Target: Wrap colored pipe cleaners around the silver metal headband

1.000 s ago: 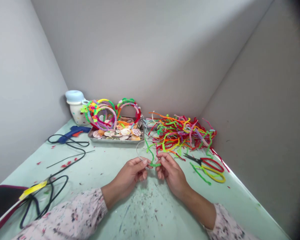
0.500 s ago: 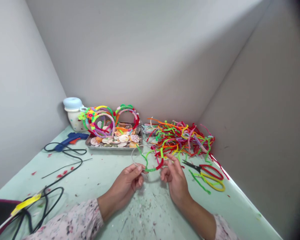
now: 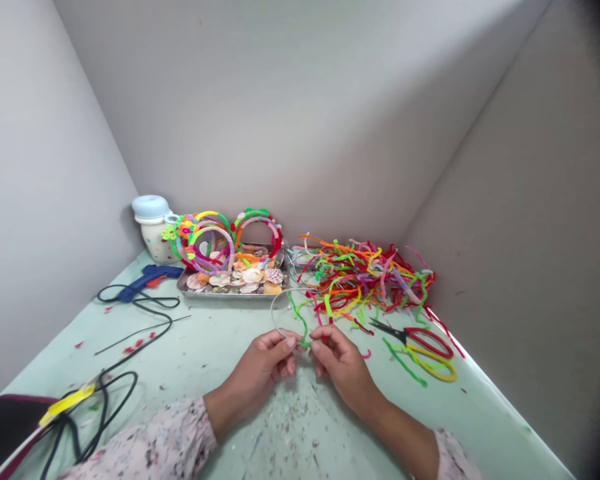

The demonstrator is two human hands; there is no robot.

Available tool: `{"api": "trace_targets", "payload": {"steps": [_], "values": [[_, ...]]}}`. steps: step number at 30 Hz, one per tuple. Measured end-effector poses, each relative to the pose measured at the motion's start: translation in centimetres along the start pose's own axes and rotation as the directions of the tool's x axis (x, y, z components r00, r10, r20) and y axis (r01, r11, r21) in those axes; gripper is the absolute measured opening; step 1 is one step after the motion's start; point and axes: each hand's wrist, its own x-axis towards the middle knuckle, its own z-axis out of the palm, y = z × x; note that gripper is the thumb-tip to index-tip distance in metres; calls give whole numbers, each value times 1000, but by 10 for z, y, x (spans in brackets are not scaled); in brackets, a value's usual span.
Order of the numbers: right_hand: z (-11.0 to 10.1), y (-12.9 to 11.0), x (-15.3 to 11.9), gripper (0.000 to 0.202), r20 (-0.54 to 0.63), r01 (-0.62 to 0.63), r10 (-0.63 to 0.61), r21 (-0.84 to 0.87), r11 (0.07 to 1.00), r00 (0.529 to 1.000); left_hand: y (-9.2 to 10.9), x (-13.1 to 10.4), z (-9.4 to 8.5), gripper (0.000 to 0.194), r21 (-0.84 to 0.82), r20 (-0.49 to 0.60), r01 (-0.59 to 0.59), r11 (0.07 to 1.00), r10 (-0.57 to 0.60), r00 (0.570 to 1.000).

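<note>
A thin headband hoop (image 3: 274, 312), partly wrapped in green, red and light green pipe cleaner, is held between both hands near the middle of the table. My left hand (image 3: 267, 360) pinches its bare left side beside the green wrap. My right hand (image 3: 341, 363) has its fingers closed on the wrapped part, covering much of the red section. A loose green pipe cleaner end (image 3: 300, 317) stands up from the hoop between the hands.
Finished colourful headbands (image 3: 213, 247) rest on a metal tray (image 3: 230, 298) of shells. Behind the hands is a pipe cleaner heap (image 3: 365, 273). Scissors (image 3: 420, 343) lie right. A blue glue gun (image 3: 147, 280), a black cable (image 3: 130, 347) and a lidded jar (image 3: 155, 230) are left.
My right hand has moved left, closer to my left hand, and its fingers have closed on the wrapped hoop. The view has shifted slightly.
</note>
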Motion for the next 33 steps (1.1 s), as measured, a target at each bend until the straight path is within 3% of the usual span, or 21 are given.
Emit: {"api": "trace_targets", "payload": {"steps": [6,16,33], "values": [[1,1,-2,22,93,-49,49,2,999,994,1,0,0,22,-11,13,-8,1000,9,1000],[0,0,-2,22,86,-21,19,28,999,996,-2,0,2,25,72,40,-24,997,21,999],[-2,-4,-3,21,154,-38,31,39,999,988,2,0,3,17,68,6,18,998,-18,1000]]}}
